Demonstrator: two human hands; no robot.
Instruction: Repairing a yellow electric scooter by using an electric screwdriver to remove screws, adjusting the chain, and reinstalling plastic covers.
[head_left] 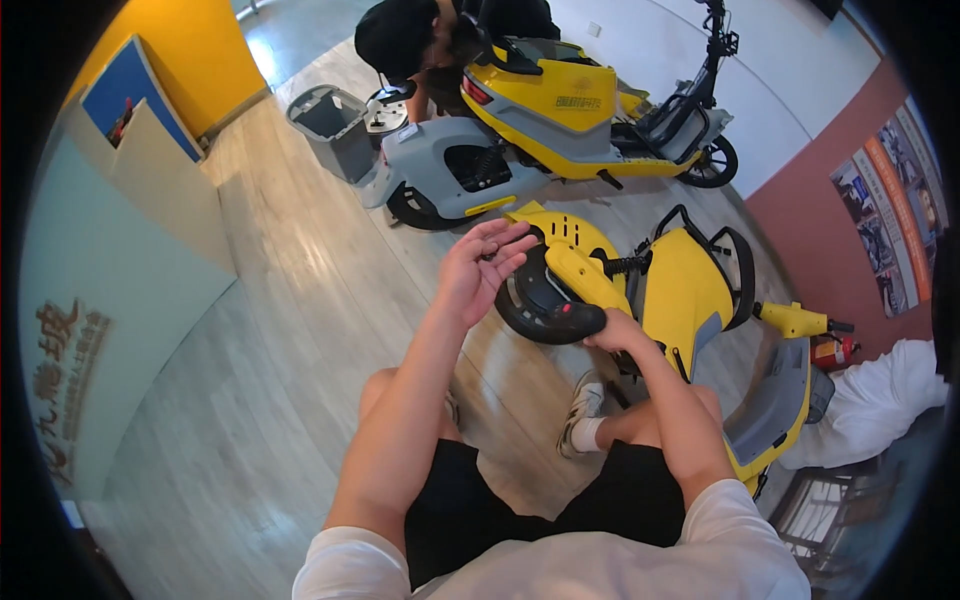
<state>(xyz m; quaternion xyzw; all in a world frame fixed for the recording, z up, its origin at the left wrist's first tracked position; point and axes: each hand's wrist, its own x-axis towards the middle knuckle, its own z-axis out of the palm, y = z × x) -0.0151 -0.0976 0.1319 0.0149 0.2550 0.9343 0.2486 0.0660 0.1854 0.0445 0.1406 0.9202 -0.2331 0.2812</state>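
My left hand (482,268) is raised beside the wheel, palm turned up and fingers stretched. A small dark spot shows at its fingers, too small to make out. My right hand (618,332) is closed around the near edge of the black wheel (545,318), its fingertips partly hidden. This wheel belongs to a yellow electric scooter (680,285) standing low to my right. A yellow arm (585,275) and a black spring shock absorber (628,265) join near the wheel. A small red spot shows on the black surface.
Ahead, a person in a black cap (395,40) bends over a yellow-and-grey scooter (545,95) and a grey rear body (440,155). A grey bin (335,135) stands beside them. At right are a red fire extinguisher (835,351) and a white cloth-like bundle (885,405).
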